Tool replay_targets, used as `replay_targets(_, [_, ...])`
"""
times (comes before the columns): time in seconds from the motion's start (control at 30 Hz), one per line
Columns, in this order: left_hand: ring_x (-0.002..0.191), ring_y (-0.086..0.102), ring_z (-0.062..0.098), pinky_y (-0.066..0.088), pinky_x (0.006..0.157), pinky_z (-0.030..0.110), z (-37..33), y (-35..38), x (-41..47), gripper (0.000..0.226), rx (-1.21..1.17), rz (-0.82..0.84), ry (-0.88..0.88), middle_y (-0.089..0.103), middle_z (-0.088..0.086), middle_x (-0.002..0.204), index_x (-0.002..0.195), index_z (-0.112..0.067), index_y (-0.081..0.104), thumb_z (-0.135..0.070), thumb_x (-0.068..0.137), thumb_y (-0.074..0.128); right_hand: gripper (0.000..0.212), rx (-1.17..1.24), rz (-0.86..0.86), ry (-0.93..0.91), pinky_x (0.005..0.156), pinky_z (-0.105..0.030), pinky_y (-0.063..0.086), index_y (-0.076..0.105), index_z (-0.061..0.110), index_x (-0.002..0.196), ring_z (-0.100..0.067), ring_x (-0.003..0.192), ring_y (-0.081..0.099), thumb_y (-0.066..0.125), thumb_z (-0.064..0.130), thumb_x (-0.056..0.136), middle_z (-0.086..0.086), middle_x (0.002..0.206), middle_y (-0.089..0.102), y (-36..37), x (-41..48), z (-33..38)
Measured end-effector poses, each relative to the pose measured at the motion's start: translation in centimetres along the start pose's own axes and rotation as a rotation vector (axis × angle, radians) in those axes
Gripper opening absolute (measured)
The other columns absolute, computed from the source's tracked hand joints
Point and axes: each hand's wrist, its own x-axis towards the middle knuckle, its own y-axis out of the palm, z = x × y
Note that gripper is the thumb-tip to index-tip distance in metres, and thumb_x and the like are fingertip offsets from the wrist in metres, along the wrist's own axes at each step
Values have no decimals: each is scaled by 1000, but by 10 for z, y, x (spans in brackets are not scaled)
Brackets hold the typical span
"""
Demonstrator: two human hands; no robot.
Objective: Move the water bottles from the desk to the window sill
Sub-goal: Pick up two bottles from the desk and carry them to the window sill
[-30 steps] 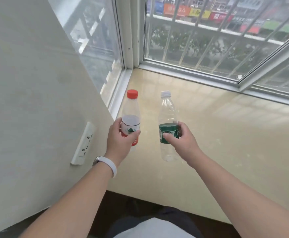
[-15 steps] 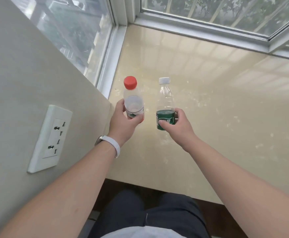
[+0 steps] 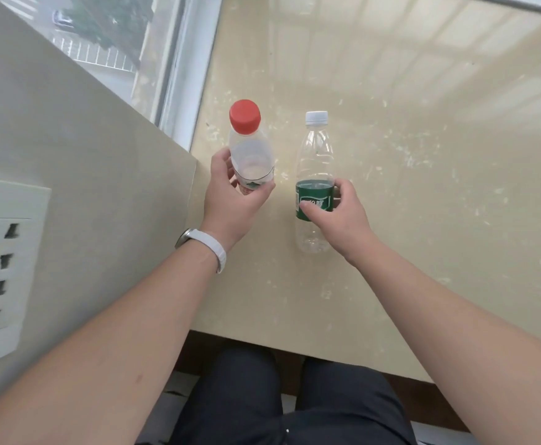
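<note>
At the sill (image 3: 423, 220), left hand (image 3: 230, 203) wraps red-capped bottle (image 3: 251, 155) (right hand (image 3: 336, 216), white-capped bottle (image 3: 316, 155)).

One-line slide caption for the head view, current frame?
Head view: left hand holds the red-capped bottle, right hand the green-label bottle, both at the window sill.

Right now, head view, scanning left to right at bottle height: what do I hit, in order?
wall socket → white wristband → red-capped bottle → white-capped bottle
</note>
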Motion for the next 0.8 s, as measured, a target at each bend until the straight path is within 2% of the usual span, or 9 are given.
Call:
replay_targets(0.1, [112,61,3,51,97,26,6,2,2,73,12,24,7,60,-4,124,136,-14,40,-18,78,85,49,35,-41,-76,72,-9,45,47,27,118,19,84,55,76,22,79,20,104,58,0,2,6])
replay_targets(0.23, [107,62,-1,48,89,14,7,4,-4,70,-9,31,-16,61,-6,122,135,-15,40,-16,80,84,53,71,-95,-164,74,-10,47,45,19,120,14,86,57,76,15,77,18,103,58,1,8,18])
replay_targets(0.33, [114,62,5,50,99,28,7,2,-6,69,-31,14,-38,62,-7,122,133,-17,42,-21,79,85,57,71,-96,-231,81,-18,50,42,19,121,7,93,59,77,16,76,15,107,58,3,12,23])
replay_targets(0.4, [118,60,7,49,104,37,7,0,-4,68,-20,1,-43,63,-9,124,131,-21,45,-26,77,86,60,29,-76,-283,87,-19,48,40,19,123,5,98,59,78,18,76,15,111,56,5,14,25])
replay_targets(0.53, [119,61,12,49,103,40,4,-3,5,66,-56,-35,-43,64,-2,124,130,-19,47,-23,77,86,66,-86,-61,-337,92,-15,39,38,21,129,-3,113,53,78,25,76,15,119,54,4,20,23])
replay_targets(0.7, [118,61,15,50,103,42,7,1,11,68,-12,6,-18,64,1,123,131,-13,45,-24,77,86,65,-138,-74,-355,90,-22,44,37,20,129,2,109,51,77,25,78,25,113,49,2,23,18])
replay_targets(0.8, [122,58,16,50,103,44,10,2,10,73,-1,3,-16,62,-1,127,133,-15,44,-28,76,87,65,-158,-68,-357,90,-24,46,36,22,129,-3,107,53,76,23,77,19,115,52,4,23,16])
